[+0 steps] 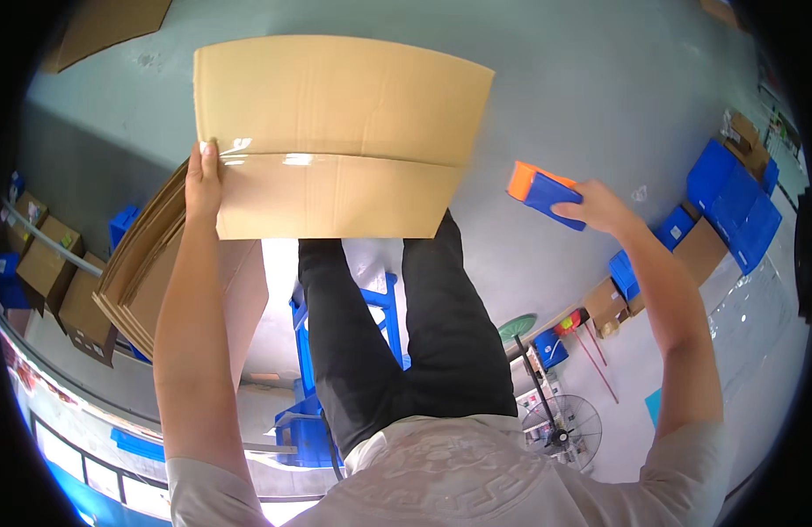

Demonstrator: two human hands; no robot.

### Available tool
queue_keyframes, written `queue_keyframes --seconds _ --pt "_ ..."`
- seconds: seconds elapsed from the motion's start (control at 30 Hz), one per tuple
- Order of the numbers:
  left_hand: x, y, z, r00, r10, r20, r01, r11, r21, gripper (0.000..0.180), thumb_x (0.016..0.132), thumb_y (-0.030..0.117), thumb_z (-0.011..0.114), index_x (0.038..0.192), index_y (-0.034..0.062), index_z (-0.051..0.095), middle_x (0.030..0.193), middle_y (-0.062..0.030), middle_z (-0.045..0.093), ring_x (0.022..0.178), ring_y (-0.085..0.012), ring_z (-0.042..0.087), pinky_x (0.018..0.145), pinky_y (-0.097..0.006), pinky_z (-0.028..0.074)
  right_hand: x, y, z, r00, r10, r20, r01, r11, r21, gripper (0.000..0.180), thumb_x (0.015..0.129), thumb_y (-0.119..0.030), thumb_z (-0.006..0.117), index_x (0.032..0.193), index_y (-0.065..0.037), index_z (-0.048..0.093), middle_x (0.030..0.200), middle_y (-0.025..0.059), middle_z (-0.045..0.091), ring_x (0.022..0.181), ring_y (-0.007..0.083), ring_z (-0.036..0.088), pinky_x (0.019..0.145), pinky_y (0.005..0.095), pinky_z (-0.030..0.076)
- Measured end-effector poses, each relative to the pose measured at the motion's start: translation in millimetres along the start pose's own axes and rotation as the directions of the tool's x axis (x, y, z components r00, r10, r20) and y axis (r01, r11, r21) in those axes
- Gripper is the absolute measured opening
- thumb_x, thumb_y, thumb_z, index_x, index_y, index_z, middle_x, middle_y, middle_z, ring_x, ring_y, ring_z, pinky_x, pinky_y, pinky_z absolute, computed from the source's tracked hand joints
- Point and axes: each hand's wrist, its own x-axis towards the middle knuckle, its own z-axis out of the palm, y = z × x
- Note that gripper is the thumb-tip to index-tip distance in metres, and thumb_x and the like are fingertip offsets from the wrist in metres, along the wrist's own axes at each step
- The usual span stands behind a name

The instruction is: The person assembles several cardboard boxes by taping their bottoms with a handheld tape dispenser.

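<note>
Far left of the folded cardboard carton (336, 105), a brown box (88, 307) bears dark printing too small to read. Nearer, at the carton's lower left, the left forearm partly covers a stack of flattened cardboard (147, 268). The left hand (203, 180) pinches the carton's left edge, thumb on its face, fingers partly hidden behind. Glossy clear tape lies along its crease; the carton hides the ends of the black-trousered legs (454, 342). Right of it, well apart, the right hand (595, 209) is closed around a blue-and-orange tool (542, 195), its near end covered. Farther right, blue bins (731, 206) crowd together.
</note>
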Motion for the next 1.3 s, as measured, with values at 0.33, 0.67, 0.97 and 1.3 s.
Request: queue_keyframes --seconds 0.33,0.67,0.97,1.3 --pt "14 1 8 0.998 -0.013 -0.066 0.020 0.994 0.103 0.055 0.098 0.048 0.040 0.133 0.0059 0.046 0.123 -0.0100 0.055 0.115 -0.0197 0.049 0.097 -0.032 0.038 76 -43 45 0.993 0.087 -0.081 -0.098 0.985 -0.141 0.048 0.072 -0.050 0.067 0.076 -0.002 0.068 0.070 0.0130 0.065 0.066 0.0264 0.063 0.062 0.0369 0.048" --pt "14 -6 18 0.983 0.146 -0.112 -0.104 0.942 0.320 0.052 0.099 0.046 0.039 0.125 0.0013 0.048 0.113 -0.0163 0.059 0.105 -0.0246 0.053 0.091 -0.035 0.041 136 -77 114 0.889 0.324 -0.325 -0.328 0.944 0.043 0.033 0.088 -0.036 0.054 0.089 -0.006 0.069 0.089 0.0116 0.069 0.088 0.0285 0.066 0.079 0.0434 0.046" --pt "27 43 19 0.957 0.134 -0.257 0.035 0.827 0.561 0.058 0.096 0.055 0.031 0.115 0.0077 0.057 0.106 -0.0189 0.064 0.101 -0.0366 0.058 0.089 -0.043 0.043 185 -159 130 0.773 0.343 -0.534 0.087 0.777 0.624 0.038 0.088 -0.036 0.056 0.097 0.000 0.065 0.097 0.0176 0.067 0.094 0.0312 0.064 0.084 0.0433 0.046" --pt "-32 272 -24 0.718 0.510 -0.474 -0.560 0.827 0.041 0.051 0.100 0.041 0.035 0.111 -0.0031 0.058 0.098 -0.0121 0.063 0.091 -0.0189 0.054 0.085 -0.029 0.042 195 -89 -39 0.536 0.110 -0.837 0.202 0.946 0.253 0.040 0.088 -0.035 0.057 0.102 0.002 0.061 0.101 0.0208 0.065 0.097 0.0322 0.063 0.086 0.0433 0.045"
